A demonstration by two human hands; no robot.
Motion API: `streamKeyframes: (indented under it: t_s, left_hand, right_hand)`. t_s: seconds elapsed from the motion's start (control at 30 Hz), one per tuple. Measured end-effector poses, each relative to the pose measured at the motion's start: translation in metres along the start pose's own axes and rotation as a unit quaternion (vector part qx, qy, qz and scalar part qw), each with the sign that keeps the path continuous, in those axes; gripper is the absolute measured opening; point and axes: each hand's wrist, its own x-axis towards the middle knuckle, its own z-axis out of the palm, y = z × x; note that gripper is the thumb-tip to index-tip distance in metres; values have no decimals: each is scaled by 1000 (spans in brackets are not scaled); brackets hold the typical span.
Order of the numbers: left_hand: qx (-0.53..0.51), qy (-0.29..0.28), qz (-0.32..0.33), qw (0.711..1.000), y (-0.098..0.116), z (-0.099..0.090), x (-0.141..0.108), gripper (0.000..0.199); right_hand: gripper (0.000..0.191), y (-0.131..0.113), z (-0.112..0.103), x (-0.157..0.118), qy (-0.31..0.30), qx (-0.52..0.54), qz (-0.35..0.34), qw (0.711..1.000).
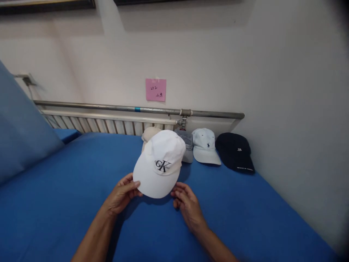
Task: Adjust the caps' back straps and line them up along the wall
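A white baseball cap point(163, 149) with dark "CK" lettering is held up over the blue bed surface, its brim tilted toward me. My left hand point(121, 193) pinches the left side of the brim, thumb on top and fingers beneath. At the brim's right edge, my right hand point(187, 203) has its fingers curled in, with the fingertips touching the edge and partly tucked behind it. Behind the held cap, a beige cap point(149, 133) and a grey-blue cap point(187, 142) are partly hidden.
A pale blue cap point(205, 145) and a black cap point(235, 151) stand along the wall on the blue sheet point(81, 182). Behind are a radiator point(125, 125) and a metal pipe point(109, 106). A pink note point(155, 90) is taped above. Blue fabric point(21, 134) hangs at left.
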Motion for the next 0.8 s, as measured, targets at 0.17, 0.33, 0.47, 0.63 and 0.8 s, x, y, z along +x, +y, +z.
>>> streamKeyframes:
  t_s: [0.17,0.33,0.47,0.63,0.8]
  left_hand:
    - [-80,151,96,981,17,-29,14,23]
    - [-112,213,137,961,29,-64,38,24]
    - [-130,235,149,952,36,-83,62,25]
    - [-130,248,148,948,48,-98,96,26]
    - [-115,225,123,960,58,-105,123,25]
  right_hand:
    - [22,9,5,-7,-51,-148,-35,987]
    - [20,9,6,-8,-66,-180,-20,981]
    - [19,8,3,-7,-83,-194,-5,977]
    - [20,14,-4,-3,-91,-219,8,971]
    - [21,22,-12,1,-109,-236,17,966]
